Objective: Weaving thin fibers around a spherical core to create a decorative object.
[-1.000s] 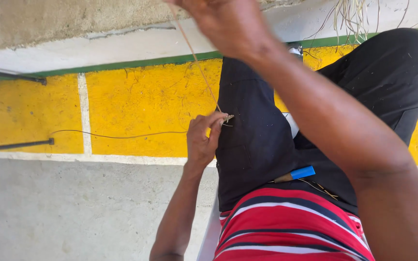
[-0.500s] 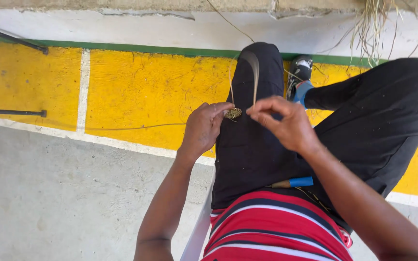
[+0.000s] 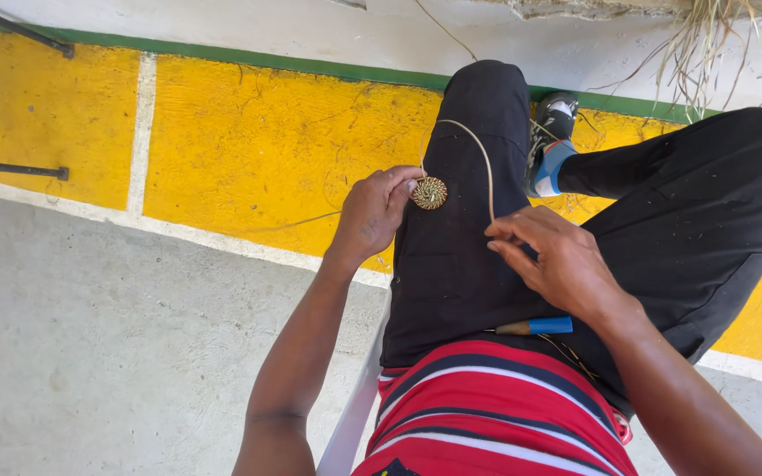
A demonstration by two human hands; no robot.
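Observation:
My left hand [image 3: 374, 211] pinches a small round coiled straw disc [image 3: 429, 192] against my left thigh, which is clad in black trousers [image 3: 451, 264]. A thin tan fibre strand [image 3: 478, 150] loops up from the disc over the knee and comes down to my right hand [image 3: 550, 260], whose fingertips pinch it on the thigh. A blue-handled tool [image 3: 540, 326] lies across my lap near the red, white and navy striped shirt [image 3: 487, 414]. Both hands are close together, about a hand's width apart.
A yellow painted band [image 3: 249, 150] with a green edge stripe [image 3: 222, 55] runs across the grey concrete floor [image 3: 116, 353]. Dark metal rods [image 3: 11, 167] lie at the left. Dry fibres [image 3: 716, 44] hang at the top right. My shoe [image 3: 553, 141] rests by the stripe.
My right hand came down from high overhead to the thigh, and the strand now forms a loop over the knee. My left hand kept hold of the disc.

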